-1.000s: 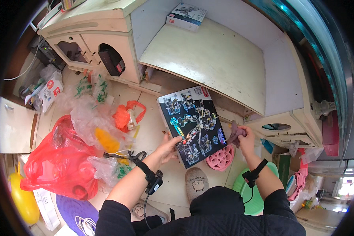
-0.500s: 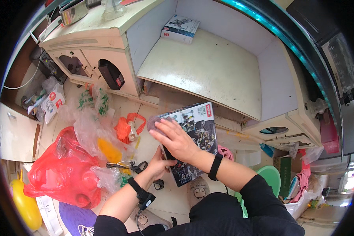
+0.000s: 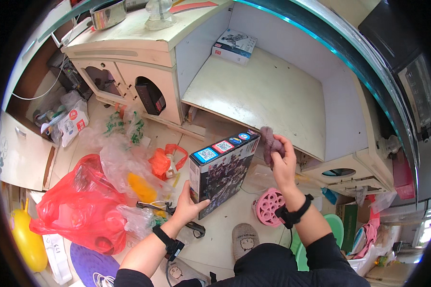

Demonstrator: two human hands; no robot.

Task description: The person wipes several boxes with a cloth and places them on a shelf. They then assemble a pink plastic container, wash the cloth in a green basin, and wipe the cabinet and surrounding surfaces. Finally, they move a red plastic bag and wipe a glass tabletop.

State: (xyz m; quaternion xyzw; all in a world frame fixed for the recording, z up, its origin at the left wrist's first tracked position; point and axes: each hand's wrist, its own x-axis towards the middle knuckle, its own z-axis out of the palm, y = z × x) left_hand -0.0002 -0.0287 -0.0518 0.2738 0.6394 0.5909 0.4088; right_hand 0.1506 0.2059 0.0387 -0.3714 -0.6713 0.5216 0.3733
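Observation:
A dark boxed toy set (image 3: 227,178) stands tilted before me, with printed pictures on its broad face and coloured square and round labels along its upper narrow side. My left hand (image 3: 191,206) grips its lower left edge, thumb over the front. At the box's upper right corner, my right hand (image 3: 285,165) pinches a bunched purple-grey cloth (image 3: 269,144). Whether the cloth touches the box I cannot tell.
Ahead is an open cream shelf (image 3: 258,93) with another box (image 3: 234,45) at its back left. Red plastic bags (image 3: 81,205) and clear bags (image 3: 115,167) cover the floor at left. A pink holed basket (image 3: 270,206) and a green basin (image 3: 334,228) are at right.
My right hand, with the cloth, has moved off the box's front to its upper right corner. The box has turned, so its labelled narrow side now shows. My left hand still holds it.

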